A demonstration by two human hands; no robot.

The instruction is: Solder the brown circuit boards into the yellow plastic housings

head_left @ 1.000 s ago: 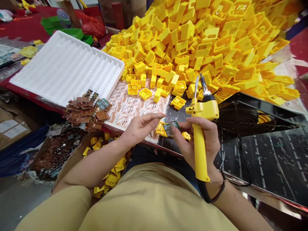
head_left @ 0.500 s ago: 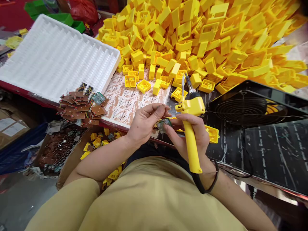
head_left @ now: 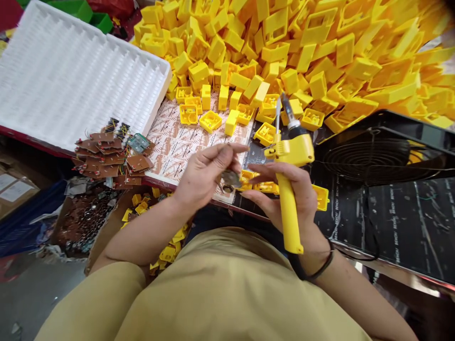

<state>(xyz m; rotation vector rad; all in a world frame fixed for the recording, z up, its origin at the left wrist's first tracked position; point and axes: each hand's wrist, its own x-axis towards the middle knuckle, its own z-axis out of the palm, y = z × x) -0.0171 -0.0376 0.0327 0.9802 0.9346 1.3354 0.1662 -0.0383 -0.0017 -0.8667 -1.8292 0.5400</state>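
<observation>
My left hand (head_left: 201,177) is closed, pinching a small circuit board (head_left: 231,178) between thumb and fingers; motion blurs its details. To the right, my right hand (head_left: 302,194) holds a yellow soldering gun (head_left: 288,208), its handle against the palm and its metal tip pointing up and away. The right thumb and forefinger are apart, a short gap from the board. Small yellow plastic housings (head_left: 210,121) lie on the table just beyond both hands, and a few sit partly hidden behind the right fingers.
A large heap of yellow housings (head_left: 277,28) covers the back. At left lie a white foam tray (head_left: 81,71) and stacked brown circuit boards (head_left: 103,156). A black fan (head_left: 369,161) stands at right. Below left, a cardboard box (head_left: 117,222) holds yellow pieces.
The right thumb and fingers have let go of the circuit board and drawn right with the soldering gun. My left hand has moved slightly left, keeping the board. The view has shifted a little.
</observation>
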